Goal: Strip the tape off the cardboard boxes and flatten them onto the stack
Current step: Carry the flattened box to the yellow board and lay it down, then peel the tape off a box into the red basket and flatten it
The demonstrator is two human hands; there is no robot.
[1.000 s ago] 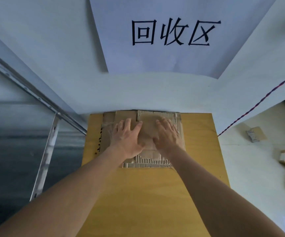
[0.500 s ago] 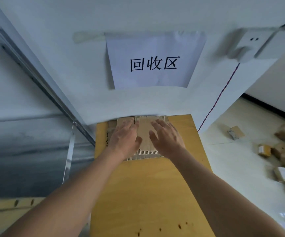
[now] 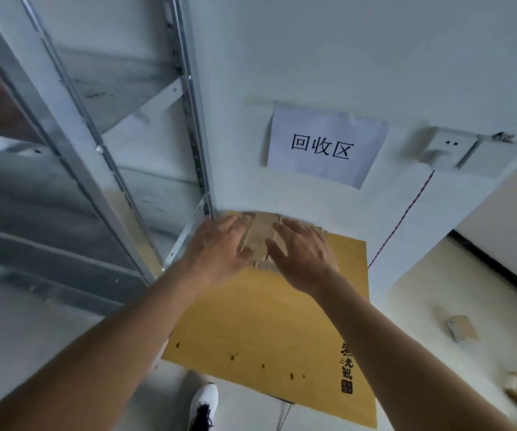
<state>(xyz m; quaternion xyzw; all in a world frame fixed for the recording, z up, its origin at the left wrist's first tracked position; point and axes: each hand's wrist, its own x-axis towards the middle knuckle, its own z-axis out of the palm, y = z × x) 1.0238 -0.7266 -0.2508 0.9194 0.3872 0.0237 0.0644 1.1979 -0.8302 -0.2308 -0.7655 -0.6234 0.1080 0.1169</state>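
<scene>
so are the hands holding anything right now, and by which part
Nothing is held. The left hand and right hand are open, fingers spread, over the flattened cardboard on the yellow board.

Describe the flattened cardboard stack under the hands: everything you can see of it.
The flattened cardboard stack is a low pile of plain brown corrugated sheets, fluted edges showing at its near side. It lies flat at the far end of the yellow board, up against the white wall below the paper sign. The left hand and right hand, fingers spread, cover its two sides; whether they press on it cannot be told. Only its middle strip shows.
</scene>
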